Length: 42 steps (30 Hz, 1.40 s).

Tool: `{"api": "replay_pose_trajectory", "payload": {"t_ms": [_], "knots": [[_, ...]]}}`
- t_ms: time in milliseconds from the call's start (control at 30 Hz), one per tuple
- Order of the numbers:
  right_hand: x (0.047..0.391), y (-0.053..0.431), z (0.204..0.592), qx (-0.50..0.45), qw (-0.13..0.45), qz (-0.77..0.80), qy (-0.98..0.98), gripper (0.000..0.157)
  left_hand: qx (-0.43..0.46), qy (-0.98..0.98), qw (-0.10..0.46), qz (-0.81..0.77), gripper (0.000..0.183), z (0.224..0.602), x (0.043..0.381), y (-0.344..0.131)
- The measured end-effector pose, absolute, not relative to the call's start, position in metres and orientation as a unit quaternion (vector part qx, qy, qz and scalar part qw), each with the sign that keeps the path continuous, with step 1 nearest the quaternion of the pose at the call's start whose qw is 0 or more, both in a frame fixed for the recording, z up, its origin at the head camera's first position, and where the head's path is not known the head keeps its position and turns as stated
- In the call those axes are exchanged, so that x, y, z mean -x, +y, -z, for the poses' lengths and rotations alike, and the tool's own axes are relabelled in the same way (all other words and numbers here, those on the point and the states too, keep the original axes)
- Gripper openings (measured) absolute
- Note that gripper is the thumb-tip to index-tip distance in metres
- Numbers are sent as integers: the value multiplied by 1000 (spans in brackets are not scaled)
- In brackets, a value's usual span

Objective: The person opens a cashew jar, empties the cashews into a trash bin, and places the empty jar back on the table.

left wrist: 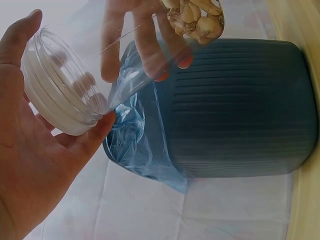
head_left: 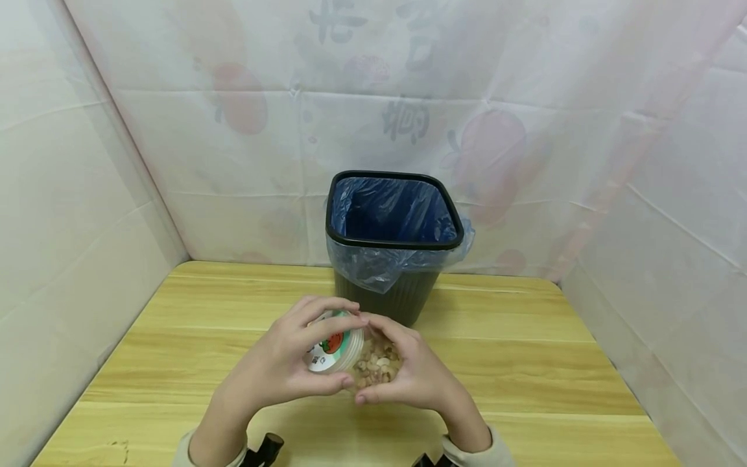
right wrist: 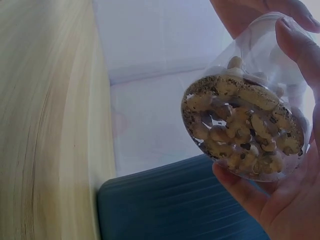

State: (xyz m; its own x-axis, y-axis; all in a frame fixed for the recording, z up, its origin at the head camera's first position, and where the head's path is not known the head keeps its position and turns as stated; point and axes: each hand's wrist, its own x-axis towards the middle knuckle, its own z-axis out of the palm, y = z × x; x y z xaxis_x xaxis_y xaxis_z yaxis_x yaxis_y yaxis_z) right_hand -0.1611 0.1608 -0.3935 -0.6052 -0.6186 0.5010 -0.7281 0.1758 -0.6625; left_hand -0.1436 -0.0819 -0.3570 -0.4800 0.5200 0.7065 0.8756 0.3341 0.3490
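Observation:
A clear plastic jar (head_left: 378, 364) of pale tan lumpy pieces (right wrist: 250, 132) is held tilted over the table, in front of the bin. My left hand (head_left: 288, 350) grips its round lid (head_left: 323, 353), which bears a white and green label with a red fruit picture. My right hand (head_left: 417, 370) holds the jar's body, thumb nearest me. In the left wrist view the lid (left wrist: 60, 87) sits at the mouth end, and the pieces (left wrist: 197, 20) have gathered at the far end. Dark crumbs cling to the base in the right wrist view.
A dark ribbed bin (head_left: 385, 295) lined with a blue plastic bag (head_left: 379, 259) stands at the table's back edge, just beyond my hands. Beneath is a wooden table (head_left: 525, 363). Pale printed cloth (head_left: 262, 162) hangs behind and at both sides.

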Motion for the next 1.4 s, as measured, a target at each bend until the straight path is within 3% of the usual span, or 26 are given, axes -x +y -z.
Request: {"api": "replay_pose_trajectory", "payload": {"t_ms": [533,1400], "knots": [[159,158,395,-404,99,-424,-804,100,407,-795,255,370,57,359,144,-82],[158,157,396,-391,138,-385,-825,100,347,-835,225,363,59,359,142,-81]]}}
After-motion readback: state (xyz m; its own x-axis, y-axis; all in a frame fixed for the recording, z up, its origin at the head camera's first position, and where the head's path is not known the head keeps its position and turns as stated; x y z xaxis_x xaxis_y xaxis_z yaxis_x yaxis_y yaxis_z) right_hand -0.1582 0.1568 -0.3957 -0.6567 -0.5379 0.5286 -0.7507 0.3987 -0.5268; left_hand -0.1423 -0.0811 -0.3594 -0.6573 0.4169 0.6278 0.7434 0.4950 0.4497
